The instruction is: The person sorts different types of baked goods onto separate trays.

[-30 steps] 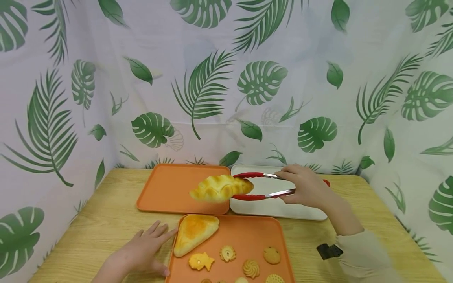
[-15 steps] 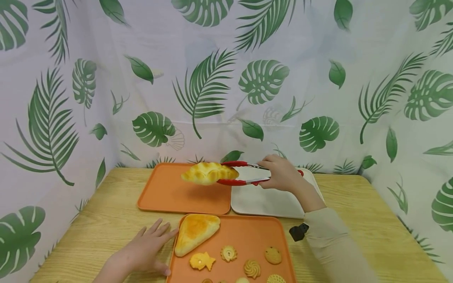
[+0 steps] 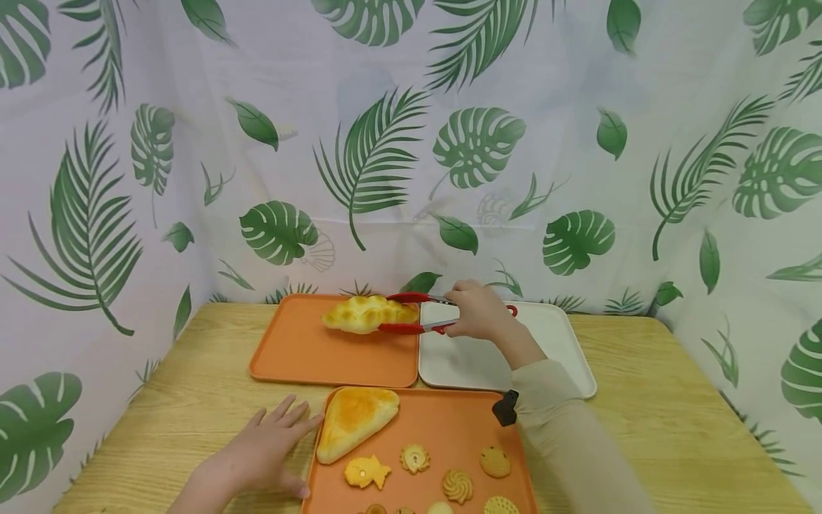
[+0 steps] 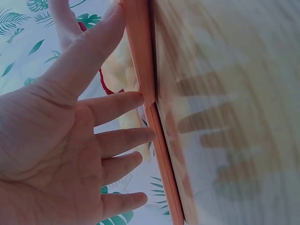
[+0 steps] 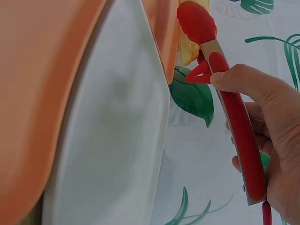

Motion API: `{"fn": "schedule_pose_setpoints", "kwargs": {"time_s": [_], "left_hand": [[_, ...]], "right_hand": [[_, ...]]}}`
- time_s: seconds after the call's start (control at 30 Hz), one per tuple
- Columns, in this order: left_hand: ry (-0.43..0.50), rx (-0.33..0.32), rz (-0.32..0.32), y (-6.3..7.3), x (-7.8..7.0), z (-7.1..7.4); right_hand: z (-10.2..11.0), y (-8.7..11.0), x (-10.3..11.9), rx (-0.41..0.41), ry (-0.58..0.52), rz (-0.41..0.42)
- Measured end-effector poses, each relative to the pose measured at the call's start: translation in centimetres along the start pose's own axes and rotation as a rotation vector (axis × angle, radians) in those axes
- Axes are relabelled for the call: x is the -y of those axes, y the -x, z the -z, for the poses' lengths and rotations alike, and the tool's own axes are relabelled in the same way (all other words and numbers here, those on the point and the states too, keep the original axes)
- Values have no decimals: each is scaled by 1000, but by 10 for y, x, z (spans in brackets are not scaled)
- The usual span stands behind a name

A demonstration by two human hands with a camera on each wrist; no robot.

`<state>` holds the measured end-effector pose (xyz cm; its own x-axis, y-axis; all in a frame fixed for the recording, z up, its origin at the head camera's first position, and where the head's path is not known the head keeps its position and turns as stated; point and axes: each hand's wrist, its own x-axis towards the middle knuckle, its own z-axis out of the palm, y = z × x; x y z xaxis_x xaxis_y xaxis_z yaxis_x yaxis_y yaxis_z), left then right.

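My right hand (image 3: 478, 311) grips red-tipped metal tongs (image 5: 236, 126) above the white tray (image 3: 501, 364). Between the tong tips is a golden, ridged bread (image 3: 361, 314), over the back orange tray (image 3: 334, 360); whether it touches that tray I cannot tell. At the left edge of the front orange tray (image 3: 462, 421), my left hand (image 3: 263, 451) rests with fingers spread, its fingertips at the rim. Close to those fingers, a triangular bread (image 3: 356, 422) lies in the front tray's corner. In the left wrist view the left hand's fingers (image 4: 124, 136) are straight and hold nothing.
On the front tray lie a fish-shaped cookie (image 3: 366, 472), a swirl cookie (image 3: 457, 485), a round cookie (image 3: 494, 462) and several others. All three trays sit close together on a wooden table (image 3: 648, 400). A leaf-patterned cloth (image 3: 398, 235) stands behind and at both sides.
The right hand has moved left and away from me with the tongs and the ridged bread, from above the trays' junction to over the back orange tray. The left hand has stayed in place.
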<state>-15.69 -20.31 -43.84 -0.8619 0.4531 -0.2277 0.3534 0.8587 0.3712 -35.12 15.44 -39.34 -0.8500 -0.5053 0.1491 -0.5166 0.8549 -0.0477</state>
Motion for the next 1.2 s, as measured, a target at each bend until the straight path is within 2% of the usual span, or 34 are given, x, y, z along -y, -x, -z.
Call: {"fn": "schedule_pose_setpoints", "kwargs": {"time_s": [0.27,0.5,0.83,1.03,1.2], "left_hand": [[-5,3,6,2,1,2],[-15,7,-11,3,2,1],[-12,25,-46,5,0,3],[-21,22,-38,3,-2,3],[14,30,-6,1,-1,1]], "right_hand": [[-13,-14,8,84,44,-57],[-16,-9,10,52,75,-40],[-4,17,10,-31,83,4],[9,41,9,-132,48,109],[20,60,6,-145,4,173]]}}
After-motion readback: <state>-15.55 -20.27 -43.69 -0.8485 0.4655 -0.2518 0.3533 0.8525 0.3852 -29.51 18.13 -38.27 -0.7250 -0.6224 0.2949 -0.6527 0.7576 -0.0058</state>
